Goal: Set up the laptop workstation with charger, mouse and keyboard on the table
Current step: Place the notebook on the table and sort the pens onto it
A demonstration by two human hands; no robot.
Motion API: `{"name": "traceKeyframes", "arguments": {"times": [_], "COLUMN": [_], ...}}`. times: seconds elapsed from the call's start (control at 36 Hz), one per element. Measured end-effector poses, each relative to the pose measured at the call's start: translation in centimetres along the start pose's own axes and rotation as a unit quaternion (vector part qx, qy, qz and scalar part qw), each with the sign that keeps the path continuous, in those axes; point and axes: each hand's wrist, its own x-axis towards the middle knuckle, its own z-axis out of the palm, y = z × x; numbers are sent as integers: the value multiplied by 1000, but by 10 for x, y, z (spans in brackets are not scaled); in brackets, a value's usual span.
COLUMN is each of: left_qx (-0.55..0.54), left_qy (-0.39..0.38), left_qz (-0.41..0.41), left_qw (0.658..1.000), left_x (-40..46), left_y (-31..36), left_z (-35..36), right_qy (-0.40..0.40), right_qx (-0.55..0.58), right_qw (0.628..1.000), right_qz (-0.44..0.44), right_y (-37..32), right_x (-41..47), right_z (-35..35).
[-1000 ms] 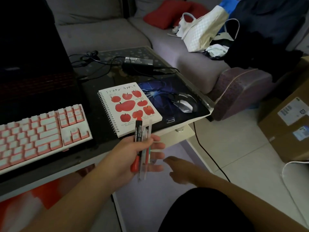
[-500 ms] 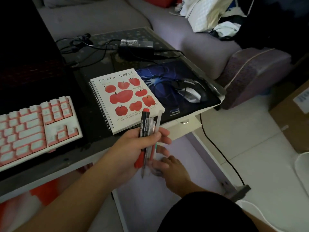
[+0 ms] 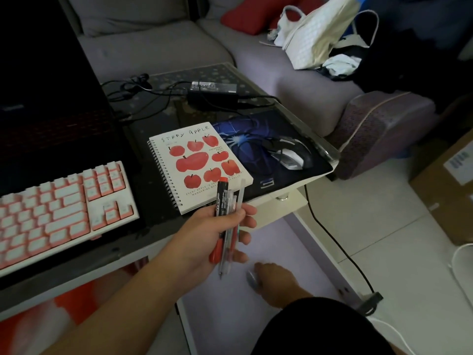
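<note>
While the left hand (image 3: 217,226) grips a bundle of pens (image 3: 226,221) upright near the worktop (image 3: 143,242) edge, the right hand (image 3: 273,280) reaches down, its grip unclear.

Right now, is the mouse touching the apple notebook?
Apart. The head view shows the mouse on the mousepad, with a plain strip of blue pad between it and the notebook.

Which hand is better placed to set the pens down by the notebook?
Left hand: it grips the pens right at the notebook edge. The right hand is low, below the table.
</note>
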Motion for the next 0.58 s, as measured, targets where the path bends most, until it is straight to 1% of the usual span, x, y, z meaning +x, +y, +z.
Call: {"name": "traceKeyframes", "arguments": {"times": [0.08,0.17,0.22,0.28,0.33,0.36,0.42,0.47,0.56,0.58], "left_qx": [-30,-72,-102,-131,-167,-188,-223,-249,-289,-302], "left_qy": [11,23,38,59,79,82,73,39,-40,-44], "left_qz": [-12,-25,-28,-30,-38,-42,-41,-28,-1,4], "left_qw": [999,997,994,989,982,978,971,967,957,952], "left_x": [1,1,-1,-4,-8,-11,-17,-25,-42,-48], "left_y": [-1,-2,1,4,7,8,10,14,23,27], "left_z": [4,12,20,28,37,41,50,59,69,69], "right_qy": [-41,-47,-30,4,43,63,97,136,209,226], "right_qx": [138,305,383,462,516,530,538,508,424,400], "right_qw": [990,951,923,885,850,839,828,842,878,886], "right_qz": [2,-4,-34,-68,-97,-107,-124,-116,-73,-62], "right_y": [8,15,17,17,9,1,-18,-43,-76,-86], "right_x": [-16,-48,-79,-111,-139,-152,-171,-181,-176,-173], "right_z": [-31,-78,-118,-159,-198,-217,-243,-258,-259,-257]}}
